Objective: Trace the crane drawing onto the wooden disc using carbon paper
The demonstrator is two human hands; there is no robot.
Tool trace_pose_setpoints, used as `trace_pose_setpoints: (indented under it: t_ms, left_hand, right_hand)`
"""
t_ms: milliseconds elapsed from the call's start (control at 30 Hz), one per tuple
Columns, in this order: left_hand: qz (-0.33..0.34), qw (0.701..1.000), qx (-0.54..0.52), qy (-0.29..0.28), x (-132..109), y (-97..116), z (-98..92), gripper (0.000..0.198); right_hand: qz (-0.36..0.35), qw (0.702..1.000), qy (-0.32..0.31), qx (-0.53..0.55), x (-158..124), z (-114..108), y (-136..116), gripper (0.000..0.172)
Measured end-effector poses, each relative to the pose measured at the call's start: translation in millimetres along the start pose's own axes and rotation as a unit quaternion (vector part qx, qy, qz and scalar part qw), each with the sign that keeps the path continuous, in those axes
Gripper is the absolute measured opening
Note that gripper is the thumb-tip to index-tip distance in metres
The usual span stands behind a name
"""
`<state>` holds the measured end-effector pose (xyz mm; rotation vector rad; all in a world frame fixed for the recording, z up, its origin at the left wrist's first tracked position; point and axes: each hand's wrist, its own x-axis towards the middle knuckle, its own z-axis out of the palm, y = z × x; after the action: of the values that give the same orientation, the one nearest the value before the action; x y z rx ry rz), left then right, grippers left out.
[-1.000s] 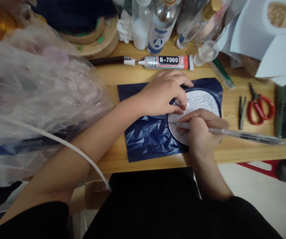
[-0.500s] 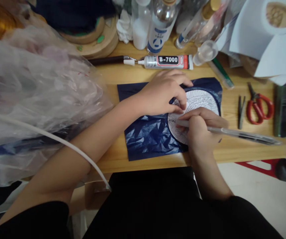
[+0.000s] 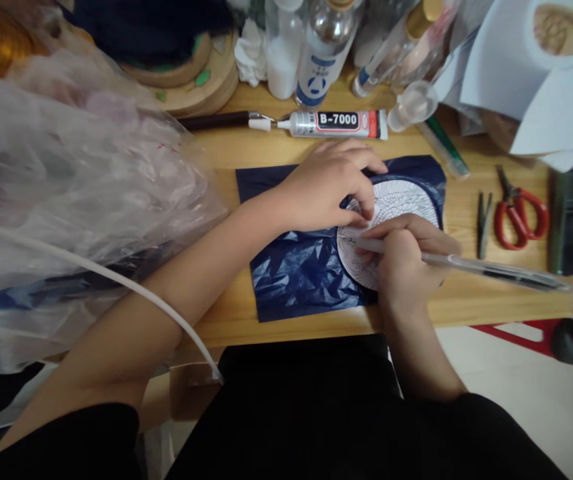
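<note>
A round white sheet with fine black line drawing (image 3: 406, 199) lies on dark blue carbon paper (image 3: 306, 273) on the wooden table. My left hand (image 3: 339, 180) rests over the sheet's upper left edge, its fingers spread and curved, the fingertips touching the sheet and the blue paper. In my right hand (image 3: 404, 260) is a clear-barrelled pen (image 3: 496, 270), its tip at the lower left part of the drawing. The pen's back end points right, past the paper. My right hand hides the sheet's lower right part.
Behind the paper lies a B-7000 glue tube (image 3: 336, 125), with bottles (image 3: 316, 67) beyond. Tweezers (image 3: 484, 225) and red-handled snips (image 3: 520, 217) lie at right. A plastic bag (image 3: 81, 200) fills the left, and a white cable (image 3: 116, 277) crosses above my left forearm.
My right hand and the pen have shifted slightly to the right over the drawing. My left hand stays in place.
</note>
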<state>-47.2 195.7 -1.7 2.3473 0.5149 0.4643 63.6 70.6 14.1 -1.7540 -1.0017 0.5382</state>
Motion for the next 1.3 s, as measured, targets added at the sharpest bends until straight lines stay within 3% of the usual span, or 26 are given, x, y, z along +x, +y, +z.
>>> trace_pose_setpoints:
  t_ms: [300,600,1100,1300]
  left_hand:
    - [-0.017,1.000,-0.008,-0.009,1.4,4.3,-2.8,0.011]
    - [-0.014,1.000,-0.001,-0.005,0.8,3.9,-2.2,0.009]
    - [-0.011,1.000,0.000,-0.008,0.7,2.5,-1.7,0.009]
    - [-0.002,1.000,0.008,-0.005,0.0,0.3,-0.7,0.006]
  right_hand:
    - [0.027,0.998,0.036,0.032,1.4,0.7,-3.2,0.027]
    - [-0.014,1.000,-0.002,-0.004,0.4,-0.6,0.7,0.026]
    - [0.013,1.000,0.028,-0.003,-0.5,-1.0,-3.5,0.028]
    - [0.006,1.000,0.003,-0.017,-0.7,-1.4,-1.6,0.026]
